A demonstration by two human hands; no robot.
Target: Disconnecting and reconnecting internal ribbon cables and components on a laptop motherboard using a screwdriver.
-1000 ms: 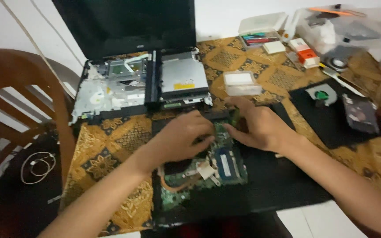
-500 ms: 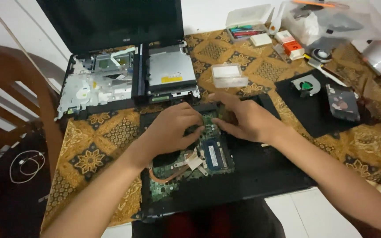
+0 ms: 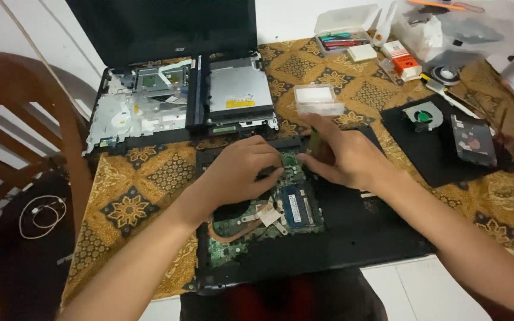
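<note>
While both hands worked over the desk (image 3: 150,178), the left hand (image 3: 239,169) lay palm down on the green board (image 3: 275,202), fingers curled onto its upper edge; whether they pinched anything could not be told. The right hand (image 3: 343,157) pinched a small dark part (image 3: 313,142) upright just above the board's top right corner. That board sat in a black laptop base (image 3: 352,232) at the desk's near edge. Behind it lay an opened laptop (image 3: 174,101) with its screen up. A clear box (image 3: 318,98) stood just beyond the right fingers, a fan (image 3: 423,116) well to the right.
</note>
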